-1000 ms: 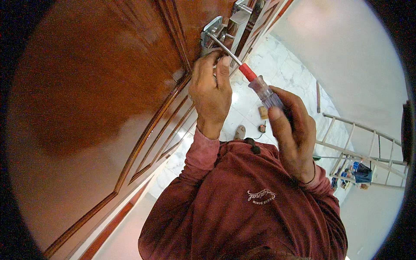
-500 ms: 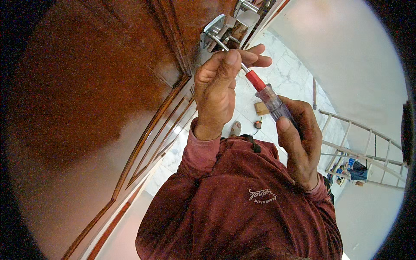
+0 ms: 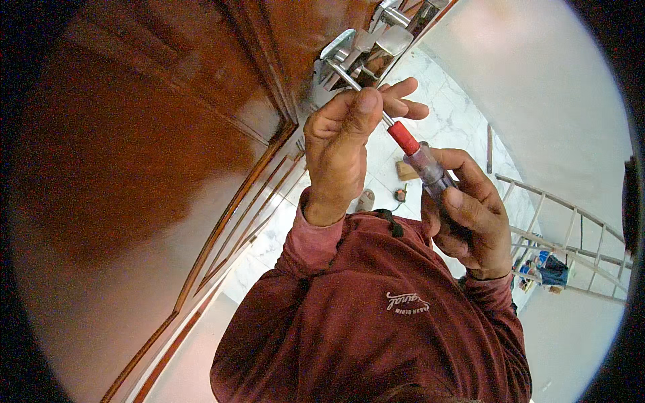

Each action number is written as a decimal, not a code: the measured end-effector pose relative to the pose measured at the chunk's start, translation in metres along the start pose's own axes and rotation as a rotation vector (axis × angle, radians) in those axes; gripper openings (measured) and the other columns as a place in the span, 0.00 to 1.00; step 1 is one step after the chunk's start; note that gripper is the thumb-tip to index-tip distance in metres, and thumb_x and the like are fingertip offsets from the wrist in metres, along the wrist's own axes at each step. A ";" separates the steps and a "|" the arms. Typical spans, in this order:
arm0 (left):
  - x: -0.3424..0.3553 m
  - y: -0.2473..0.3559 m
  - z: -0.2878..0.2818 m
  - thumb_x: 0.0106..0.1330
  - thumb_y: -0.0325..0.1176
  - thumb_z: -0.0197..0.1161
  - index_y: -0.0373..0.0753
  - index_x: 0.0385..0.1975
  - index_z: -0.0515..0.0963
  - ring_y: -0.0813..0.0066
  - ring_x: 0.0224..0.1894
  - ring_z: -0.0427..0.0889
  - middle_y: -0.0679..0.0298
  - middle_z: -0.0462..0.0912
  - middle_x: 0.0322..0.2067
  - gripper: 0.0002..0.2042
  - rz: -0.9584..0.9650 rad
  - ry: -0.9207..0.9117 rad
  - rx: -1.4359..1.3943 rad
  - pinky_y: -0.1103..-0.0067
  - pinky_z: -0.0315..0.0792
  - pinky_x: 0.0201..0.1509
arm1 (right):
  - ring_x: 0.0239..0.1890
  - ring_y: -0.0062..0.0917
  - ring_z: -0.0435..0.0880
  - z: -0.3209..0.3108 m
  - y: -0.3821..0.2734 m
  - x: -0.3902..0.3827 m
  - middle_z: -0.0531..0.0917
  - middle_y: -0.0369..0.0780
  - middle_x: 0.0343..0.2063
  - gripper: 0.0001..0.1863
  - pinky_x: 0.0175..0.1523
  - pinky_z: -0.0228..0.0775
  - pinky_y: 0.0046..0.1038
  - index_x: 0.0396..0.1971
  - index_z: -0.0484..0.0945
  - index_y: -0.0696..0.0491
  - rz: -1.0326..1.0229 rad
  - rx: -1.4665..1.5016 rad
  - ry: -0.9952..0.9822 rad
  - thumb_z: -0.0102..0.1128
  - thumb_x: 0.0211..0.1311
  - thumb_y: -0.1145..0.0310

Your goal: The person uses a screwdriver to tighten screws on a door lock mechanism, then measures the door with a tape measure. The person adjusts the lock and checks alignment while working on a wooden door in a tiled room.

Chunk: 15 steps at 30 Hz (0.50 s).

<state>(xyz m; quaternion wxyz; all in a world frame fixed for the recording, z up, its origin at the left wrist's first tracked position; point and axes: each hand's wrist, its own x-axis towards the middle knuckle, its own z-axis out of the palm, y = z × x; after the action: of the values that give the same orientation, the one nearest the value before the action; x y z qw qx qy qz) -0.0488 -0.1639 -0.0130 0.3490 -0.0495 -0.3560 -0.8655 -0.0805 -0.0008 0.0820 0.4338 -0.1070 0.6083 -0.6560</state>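
At the dark wooden door, a screwdriver with a red and clear handle reaches up to a steel lock fitting, its tip partly hidden among the metal parts. Around the handle's lower end, my right hand is closed. My left hand has its thumb and forefinger at the shaft, pinching it, while other fingers stick out beyond it to the right. A second metal piece with a cylinder sits on the door edge just right of the fitting.
An aluminium ladder lies at the right by the pale wall, with a blue bundle among its rungs. On the marble floor are a small tan block, a tape measure and a long bar. My sandalled foot shows below.
My left hand has come over onto the shaft, its outer fingers stretching out. The screwdriver's handle and my right hand have moved down and rightward, and the right fingers have shifted their grip.
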 end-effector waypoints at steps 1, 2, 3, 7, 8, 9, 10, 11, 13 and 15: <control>0.000 0.000 0.000 0.74 0.40 0.54 0.32 0.35 0.81 0.60 0.52 0.81 0.54 0.85 0.35 0.16 0.003 0.002 0.005 0.65 0.67 0.63 | 0.08 0.10 0.59 0.002 -0.001 0.001 0.76 0.41 0.18 0.28 0.11 0.42 0.13 0.58 0.67 0.60 -0.025 -0.062 0.013 0.60 0.62 0.62; -0.001 0.001 0.000 0.74 0.40 0.54 0.32 0.36 0.81 0.60 0.52 0.81 0.54 0.85 0.34 0.16 -0.005 0.003 0.017 0.64 0.67 0.63 | 0.11 0.11 0.60 0.003 -0.003 0.000 0.76 0.41 0.21 0.27 0.15 0.44 0.14 0.58 0.67 0.60 -0.039 -0.114 0.017 0.60 0.62 0.62; 0.000 0.002 0.001 0.74 0.41 0.54 0.32 0.36 0.81 0.59 0.52 0.81 0.54 0.85 0.34 0.16 -0.008 0.006 0.030 0.64 0.66 0.63 | 0.15 0.12 0.62 0.005 -0.006 0.001 0.77 0.41 0.24 0.27 0.19 0.47 0.15 0.58 0.67 0.60 -0.053 -0.167 0.021 0.60 0.62 0.63; 0.000 0.001 0.000 0.74 0.41 0.53 0.31 0.39 0.80 0.58 0.52 0.81 0.54 0.85 0.33 0.17 -0.003 0.009 0.011 0.63 0.67 0.63 | 0.41 0.21 0.74 0.007 -0.021 -0.005 0.77 0.42 0.46 0.25 0.47 0.63 0.22 0.59 0.68 0.60 -0.074 -0.348 -0.001 0.57 0.64 0.68; 0.000 -0.001 0.000 0.74 0.42 0.52 0.31 0.38 0.80 0.54 0.52 0.81 0.52 0.85 0.35 0.18 0.011 0.016 0.021 0.61 0.68 0.62 | 0.42 0.23 0.77 0.005 -0.020 -0.006 0.78 0.43 0.46 0.24 0.48 0.66 0.24 0.58 0.68 0.61 -0.126 -0.418 -0.008 0.58 0.64 0.69; -0.001 -0.003 0.001 0.74 0.44 0.50 0.31 0.37 0.80 0.50 0.52 0.80 0.50 0.85 0.36 0.19 0.023 0.021 0.030 0.59 0.68 0.61 | 0.42 0.25 0.79 0.002 -0.019 -0.006 0.79 0.45 0.46 0.24 0.49 0.69 0.25 0.58 0.68 0.61 -0.179 -0.487 -0.012 0.58 0.64 0.71; -0.001 -0.003 0.001 0.75 0.45 0.49 0.31 0.35 0.79 0.46 0.53 0.80 0.48 0.84 0.37 0.20 0.035 0.027 0.039 0.57 0.69 0.60 | 0.42 0.27 0.81 0.000 -0.017 -0.006 0.81 0.46 0.46 0.24 0.50 0.72 0.27 0.58 0.68 0.62 -0.233 -0.555 -0.012 0.58 0.63 0.73; -0.002 -0.002 0.003 0.75 0.44 0.48 0.31 0.35 0.79 0.44 0.53 0.79 0.49 0.84 0.36 0.20 0.026 0.028 0.033 0.55 0.67 0.62 | 0.40 0.30 0.83 -0.004 -0.013 -0.004 0.81 0.47 0.44 0.24 0.48 0.73 0.28 0.58 0.69 0.62 -0.340 -0.687 -0.017 0.58 0.63 0.74; -0.001 -0.003 0.003 0.74 0.40 0.51 0.31 0.43 0.78 0.54 0.50 0.82 0.51 0.84 0.34 0.17 0.051 0.022 0.005 0.62 0.72 0.56 | 0.33 0.40 0.85 -0.004 0.001 0.004 0.82 0.49 0.35 0.26 0.41 0.77 0.33 0.58 0.70 0.60 -0.644 -1.020 0.033 0.63 0.58 0.76; -0.002 -0.006 0.001 0.74 0.37 0.53 0.29 0.46 0.77 0.60 0.46 0.84 0.51 0.85 0.34 0.15 0.074 0.009 -0.014 0.69 0.76 0.52 | 0.24 0.31 0.81 0.002 0.007 0.001 0.80 0.43 0.32 0.31 0.27 0.73 0.28 0.60 0.72 0.52 -0.763 -1.396 0.155 0.65 0.53 0.75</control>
<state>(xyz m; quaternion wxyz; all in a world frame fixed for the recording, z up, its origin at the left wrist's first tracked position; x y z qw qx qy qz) -0.0514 -0.1595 -0.0164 0.3820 -0.0612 -0.3462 -0.8547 -0.0768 -0.0018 0.0762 -0.0310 -0.5088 0.8283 -0.2326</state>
